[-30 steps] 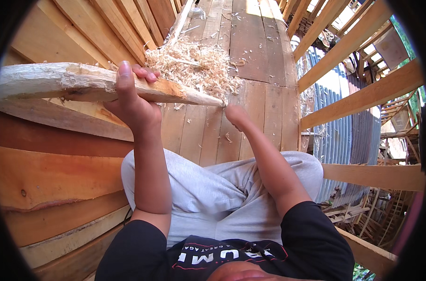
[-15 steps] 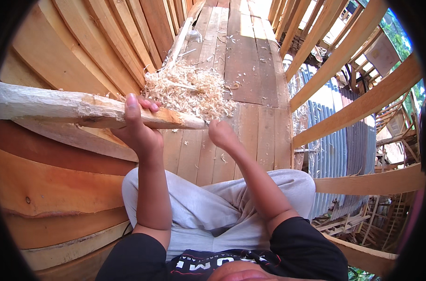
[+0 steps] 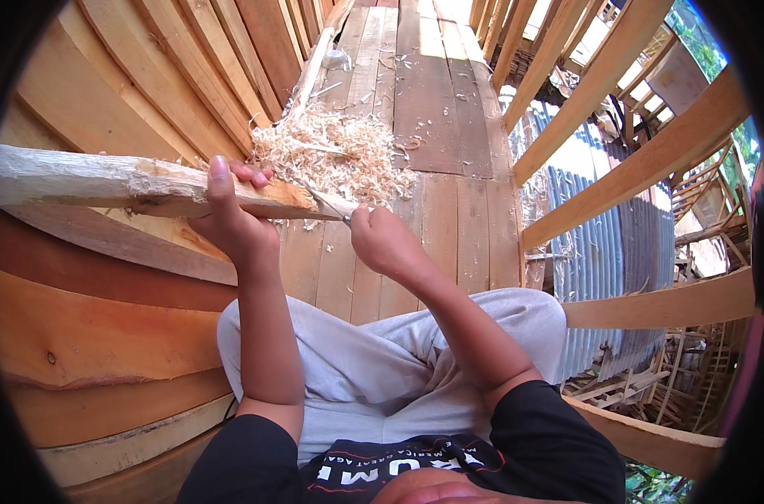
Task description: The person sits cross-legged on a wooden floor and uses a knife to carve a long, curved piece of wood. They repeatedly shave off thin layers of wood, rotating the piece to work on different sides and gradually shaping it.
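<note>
A thick, pale, rough-hewn wooden pole reaches in from the left edge and tapers toward its right end. My left hand is closed round it from below, the thumb lying over its near face. At the tapered end, my right hand is closed on a knife; its thin blade lies against the wood, and the handle is mostly hidden by the fingers. Behind the pole's end, a heap of curled wood shavings rests on the plank floor.
Upright wooden boards line the left side. A slatted wooden railing runs along the right, with corrugated metal sheets beyond and below it. My crossed legs in grey trousers are close beneath my arms. A long stick lies along the left wall.
My right hand has drawn left and slightly nearer with the knife, whose blade now shows across the pole's end. My left hand and the pole have shifted slightly left.
</note>
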Available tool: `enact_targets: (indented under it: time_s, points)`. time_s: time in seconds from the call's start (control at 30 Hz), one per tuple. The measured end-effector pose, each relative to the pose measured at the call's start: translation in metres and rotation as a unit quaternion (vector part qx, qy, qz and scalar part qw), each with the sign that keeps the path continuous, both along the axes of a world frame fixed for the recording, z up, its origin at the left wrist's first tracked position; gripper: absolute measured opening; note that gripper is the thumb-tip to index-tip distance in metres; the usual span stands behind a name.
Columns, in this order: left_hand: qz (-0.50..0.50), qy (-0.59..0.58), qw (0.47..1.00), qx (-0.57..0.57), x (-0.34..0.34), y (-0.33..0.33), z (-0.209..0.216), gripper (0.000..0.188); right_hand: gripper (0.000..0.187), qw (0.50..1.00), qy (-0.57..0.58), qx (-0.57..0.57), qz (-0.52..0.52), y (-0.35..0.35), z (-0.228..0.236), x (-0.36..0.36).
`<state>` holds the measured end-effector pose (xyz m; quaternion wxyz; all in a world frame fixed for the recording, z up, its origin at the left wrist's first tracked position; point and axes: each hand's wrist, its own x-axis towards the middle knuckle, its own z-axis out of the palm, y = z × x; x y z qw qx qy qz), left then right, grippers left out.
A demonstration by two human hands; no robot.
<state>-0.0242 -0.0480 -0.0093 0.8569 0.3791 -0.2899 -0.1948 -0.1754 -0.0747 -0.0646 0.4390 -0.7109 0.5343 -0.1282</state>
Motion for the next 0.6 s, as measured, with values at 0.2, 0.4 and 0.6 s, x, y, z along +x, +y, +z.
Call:
enact_targets:
  time_s: [0.2,0.4,0.6]
  points:
    - [-0.070,0.005,0.997,-0.027,-0.023,-0.021,-0.001,0.022,0.051,0.984,0.124,-0.097,-0.080,-0.082,-0.245,-0.086]
    - [-0.023,-0.029,0.999,-0.007,-0.013,-0.004,0.000,0.023,0.044,0.995,0.053,0.047,-0.070,-0.046,-0.135,-0.028]
    - [-0.004,-0.020,1.000,0.005,0.000,0.004,-0.003,0.023,0.052,0.999,0.017,0.034,-0.012,-0.006,-0.006,0.001]
